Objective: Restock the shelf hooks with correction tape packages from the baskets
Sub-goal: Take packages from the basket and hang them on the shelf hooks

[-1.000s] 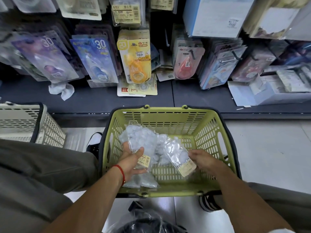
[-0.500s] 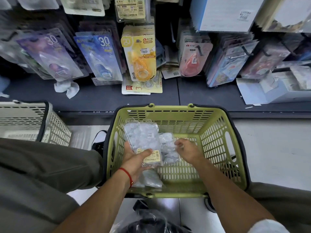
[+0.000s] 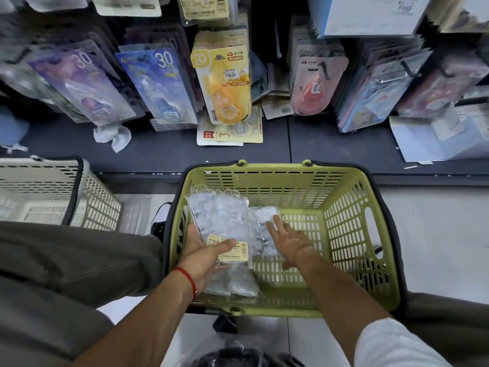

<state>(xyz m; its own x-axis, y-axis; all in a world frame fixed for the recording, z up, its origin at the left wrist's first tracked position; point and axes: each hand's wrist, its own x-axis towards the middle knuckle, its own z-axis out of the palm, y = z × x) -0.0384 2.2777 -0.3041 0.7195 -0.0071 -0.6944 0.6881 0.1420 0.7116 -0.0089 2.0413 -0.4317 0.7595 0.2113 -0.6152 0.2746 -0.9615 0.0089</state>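
The left hand clamps a stack of clear plastic correction tape packages inside the green plastic basket; the right hand, fingers spread, presses another clear package; the slick stack could slide apart when lifted.

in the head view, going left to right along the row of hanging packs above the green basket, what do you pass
purple 30 pack → blue 30 pack → yellow 20 pack → pink pack → blue packs on a hook
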